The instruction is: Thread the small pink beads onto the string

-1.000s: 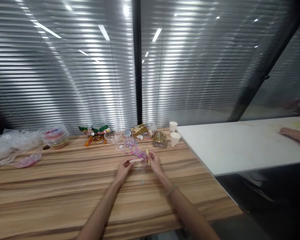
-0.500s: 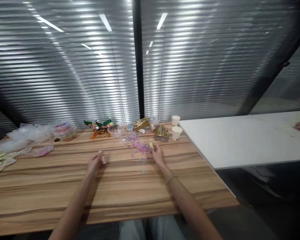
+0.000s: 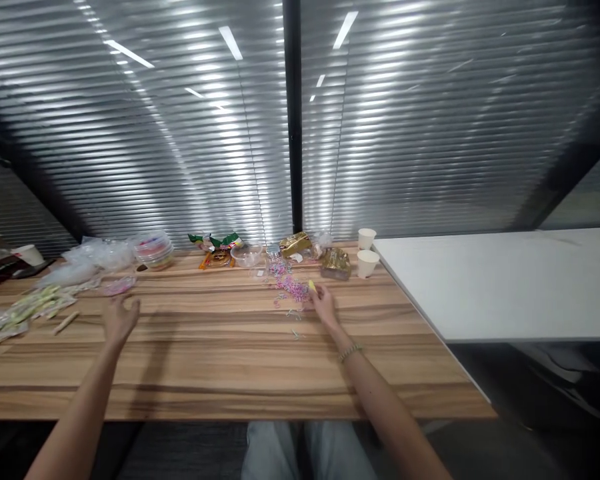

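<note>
My right hand (image 3: 325, 308) pinches a small yellow piece (image 3: 312, 286) at its fingertips; its exact kind is too small to make out. Just left of it lies a scattered heap of tiny pink, purple and pale green bits (image 3: 294, 289). A few greenish bits (image 3: 295, 313) lie apart, nearer to me. My left hand (image 3: 121, 321) hovers over the left part of the table with thumb and fingers apart, and nothing shows in it. Close beyond its fingers is a pink round, flat piece (image 3: 119, 286). To its left lies a pale stick-like piece (image 3: 66, 323).
Clear plastic bags (image 3: 100, 257), stacked round tubs (image 3: 153, 249) and yellowish wrapped packets (image 3: 35, 305) lie at the left. Along the back stand green snack wrappers (image 3: 226, 241), a clear bowl (image 3: 247, 255), gold packets (image 3: 335, 264) and paper cups (image 3: 367, 264). A white table (image 3: 500, 287) adjoins on the right.
My left hand has moved left from the table's middle toward the pink flat piece, and its fingers have spread. The right hand keeps the yellow piece beside the heap. The view has shifted left.
</note>
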